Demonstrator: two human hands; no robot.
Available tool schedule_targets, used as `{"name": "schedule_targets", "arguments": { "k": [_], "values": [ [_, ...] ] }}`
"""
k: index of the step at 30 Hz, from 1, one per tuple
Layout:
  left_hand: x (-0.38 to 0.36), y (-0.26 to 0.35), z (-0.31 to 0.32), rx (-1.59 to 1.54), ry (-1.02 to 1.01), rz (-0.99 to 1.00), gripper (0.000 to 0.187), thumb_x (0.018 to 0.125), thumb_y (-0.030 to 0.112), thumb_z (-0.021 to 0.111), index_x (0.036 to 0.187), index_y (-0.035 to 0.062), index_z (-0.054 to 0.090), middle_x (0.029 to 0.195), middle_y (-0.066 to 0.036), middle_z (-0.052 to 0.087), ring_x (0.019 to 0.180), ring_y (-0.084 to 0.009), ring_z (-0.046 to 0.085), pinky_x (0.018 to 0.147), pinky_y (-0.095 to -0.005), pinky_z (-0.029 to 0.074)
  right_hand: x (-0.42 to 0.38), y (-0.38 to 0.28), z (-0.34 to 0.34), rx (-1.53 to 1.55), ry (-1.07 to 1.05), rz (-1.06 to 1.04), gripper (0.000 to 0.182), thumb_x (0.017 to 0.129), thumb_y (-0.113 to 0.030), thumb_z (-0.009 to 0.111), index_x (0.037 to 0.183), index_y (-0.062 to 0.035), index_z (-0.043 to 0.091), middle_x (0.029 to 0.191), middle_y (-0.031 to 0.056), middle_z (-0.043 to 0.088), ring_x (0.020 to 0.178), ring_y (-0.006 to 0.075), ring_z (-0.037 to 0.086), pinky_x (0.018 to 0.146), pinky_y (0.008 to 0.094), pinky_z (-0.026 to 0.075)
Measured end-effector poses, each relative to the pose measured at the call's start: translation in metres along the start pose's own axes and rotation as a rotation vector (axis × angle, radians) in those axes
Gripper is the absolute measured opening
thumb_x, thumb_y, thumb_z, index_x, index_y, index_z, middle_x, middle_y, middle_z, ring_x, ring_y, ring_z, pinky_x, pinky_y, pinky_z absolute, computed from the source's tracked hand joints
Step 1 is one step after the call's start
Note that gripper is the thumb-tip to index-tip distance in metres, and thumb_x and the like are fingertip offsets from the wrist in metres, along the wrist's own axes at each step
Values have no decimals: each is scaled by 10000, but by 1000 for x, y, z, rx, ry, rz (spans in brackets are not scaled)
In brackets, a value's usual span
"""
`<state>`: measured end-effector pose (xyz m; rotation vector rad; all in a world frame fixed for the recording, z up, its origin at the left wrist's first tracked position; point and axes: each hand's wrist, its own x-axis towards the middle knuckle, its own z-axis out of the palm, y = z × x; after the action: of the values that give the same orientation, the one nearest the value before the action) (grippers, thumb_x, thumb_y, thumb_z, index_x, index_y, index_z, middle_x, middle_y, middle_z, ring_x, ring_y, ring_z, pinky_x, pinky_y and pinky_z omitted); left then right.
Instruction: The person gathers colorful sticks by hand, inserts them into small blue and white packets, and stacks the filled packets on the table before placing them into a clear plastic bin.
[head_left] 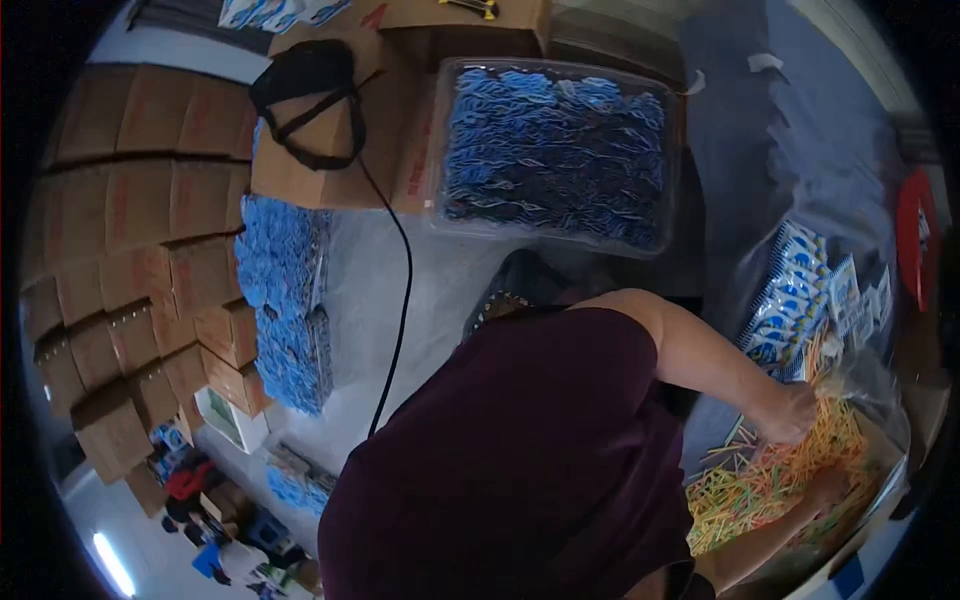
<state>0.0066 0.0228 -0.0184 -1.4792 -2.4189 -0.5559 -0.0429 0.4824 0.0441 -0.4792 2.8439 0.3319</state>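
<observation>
My left hand is closed at the upper edge of a loose heap of thin orange, yellow and green sticks; what it holds is too small to make out. Nearer the bottom, my right hand reaches into the same heap, its fingers blurred and partly hidden among the sticks. Just above my left hand lie a row of blue-and-white printed packets and clear plastic film.
A clear tub of blue bundles stands at top centre, beside a cardboard box with a black strap and cable. More blue bundles and stacked cartons are left. Other people appear bottom left; a red object is far right.
</observation>
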Motion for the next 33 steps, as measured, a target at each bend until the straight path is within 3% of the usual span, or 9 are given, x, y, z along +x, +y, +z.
{"name": "schedule_targets", "arguments": {
  "k": [4, 7, 10, 13, 20, 22, 26, 29, 33],
  "values": [
    [1, -7, -23, -56, -145, 8, 286, 909, 243, 521, 993, 71, 733, 1061, -71, 706, 1008, -199, 649, 806, -362, 527, 16, -63, 3, -604, 72, 958, 564, 942, -568, 499, 1125, -45, 604, 825, 128, 625, 784, 266, 655, 705, 445, 536],
    [19, -7, -3, -21, -201, 31, 435, 881, 408, 588, 1121, 58, 685, 1187, -90, 660, 1111, -247, 615, 910, -381, 511, -1, -2, 35, -512, 457, 624, 670, 927, -599, 499, 1279, -30, 504, 913, 168, 645, 784, 296, 647, 683, 446, 533],
    [29, -4, 14, -19, -152, 10, 437, 887, 428, 584, 1103, 64, 691, 1183, -93, 660, 1109, -247, 616, 907, -385, 511, 12, -110, -30, -401, 184, 884, 571, 950, -467, 534, 1272, 2, 494, 977, 167, 643, 725, 297, 629, 588, 431, 518],
    [31, -4, 28, 35, -49, 17, 467, 883, 462, 585, 1089, 56, 691, 1168, -94, 664, 1105, -252, 619, 889, -398, 518, 6, -60, -2, -446, 438, 607, 578, 952, -499, 522, 1260, -10, 503, 933, 154, 644, 770, 289, 633, 663, 456, 519],
    [10, -10, 5, -121, -207, -28, 398, 911, 420, 542, 982, 56, 686, 1080, -90, 688, 1073, -267, 623, 872, -419, 505, 5, -34, -1, -491, 587, 607, 591, 926, -478, 595, 1272, -8, 499, 953, 155, 668, 747, 288, 651, 612, 438, 522],
    [22, -8, 47, 24, 279, -49, 256, 876, 287, 549, 805, 113, 723, 955, -37, 720, 882, -199, 664, 694, -373, 513, 1, -68, -19, -403, 524, 760, 540, 933, -448, 600, 1191, 23, 552, 764, 128, 645, 681, 268, 650, 584, 403, 521],
    [16, -3, 45, 34, 87, -58, 269, 876, 298, 538, 818, 118, 729, 923, -30, 725, 842, -194, 673, 676, -375, 518, -14, -71, -17, -412, 632, 664, 507, 943, -421, 595, 1176, 28, 561, 709, 107, 598, 628, 246, 607, 553, 383, 494],
    [8, -3, 21, 13, -43, -12, 329, 906, 339, 509, 850, 88, 715, 935, -82, 706, 1002, -255, 641, 839, -432, 504, -29, -66, -11, -433, 735, 571, 476, 952, -394, 589, 1162, 33, 571, 654, 86, 551, 575, 224, 564, 522, 362, 466],
    [7, -9, 23, 28, -2, -22, 264, 866, 266, 543, 802, 83, 722, 895, -65, 725, 837, -214, 684, 639, -399, 519, -66, -62, -2, -479, 849, 458, 435, 965, -358, 583, 1142, 39, 584, 581, 57, 489, 505, 195, 507, 481, 335, 430]
  ]
}}
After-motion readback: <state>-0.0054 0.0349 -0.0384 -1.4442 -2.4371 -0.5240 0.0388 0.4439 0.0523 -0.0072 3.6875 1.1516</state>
